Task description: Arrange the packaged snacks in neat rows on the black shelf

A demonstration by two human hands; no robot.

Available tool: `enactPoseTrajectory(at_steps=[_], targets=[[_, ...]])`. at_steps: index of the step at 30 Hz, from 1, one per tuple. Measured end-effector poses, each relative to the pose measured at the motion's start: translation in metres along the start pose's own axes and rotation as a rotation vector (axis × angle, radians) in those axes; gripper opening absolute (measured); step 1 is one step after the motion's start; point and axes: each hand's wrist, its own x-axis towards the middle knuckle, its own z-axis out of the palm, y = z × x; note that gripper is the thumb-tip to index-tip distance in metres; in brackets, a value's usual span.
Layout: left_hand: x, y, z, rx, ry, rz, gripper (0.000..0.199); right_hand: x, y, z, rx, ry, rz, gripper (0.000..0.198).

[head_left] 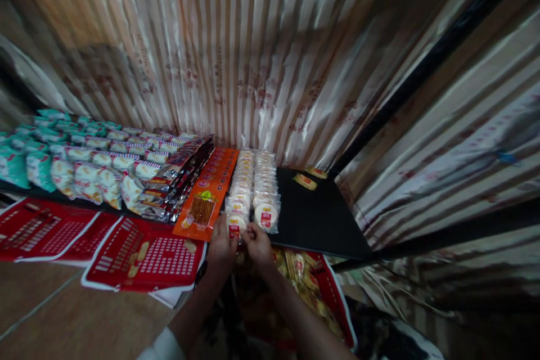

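Left grip (222, 244) and right grip (259, 245), fingers nearly closed, pinch the wrapped round cracker (236, 224) between them: probably light, brittle, best held by wrapper edges.

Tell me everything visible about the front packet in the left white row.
The packet looks like clear plastic around a pale, round item, with a red label and a yellow mark above it. It faces the camera at the near end of its row, by the front edge of the black shelf. The left hand seems to touch its left side, the right hand its lower right; its underside is hidden.
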Motion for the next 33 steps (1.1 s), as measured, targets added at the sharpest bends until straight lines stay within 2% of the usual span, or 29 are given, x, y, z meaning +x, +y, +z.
enactPoseTrajectory(at_steps=[8,12,17,19,21,25,28,33], targets=[[0.010,0.011,0.002,0.007,-0.044,-0.035,0.063,0.002,-0.001,-0.008,-0.068,-0.004,-0.057,0.024],[0.010,0.011,0.000,-0.019,-0.011,-0.055,0.062,0.003,0.001,-0.006,0.004,0.012,-0.050,0.026],[0.010,0.008,-0.003,-0.060,0.095,-0.059,0.050,0.000,0.002,-0.010,0.168,0.173,0.006,0.036],[0.011,0.010,-0.005,-0.024,0.084,-0.055,0.045,-0.004,0.001,-0.018,0.227,0.228,0.024,0.039],[0.013,0.016,-0.007,0.048,0.057,-0.062,0.045,-0.010,-0.001,-0.028,0.244,0.228,0.033,0.039],[0.018,0.030,-0.008,0.238,-0.028,-0.080,0.058,-0.016,-0.005,-0.043,0.224,0.203,0.047,0.036],[0.022,0.037,-0.006,0.359,-0.054,-0.079,0.066,-0.017,-0.008,-0.047,0.246,0.238,0.064,0.039],[0.027,0.039,-0.003,0.382,-0.060,-0.062,0.065,-0.019,-0.012,-0.053,0.278,0.275,0.053,0.038]])
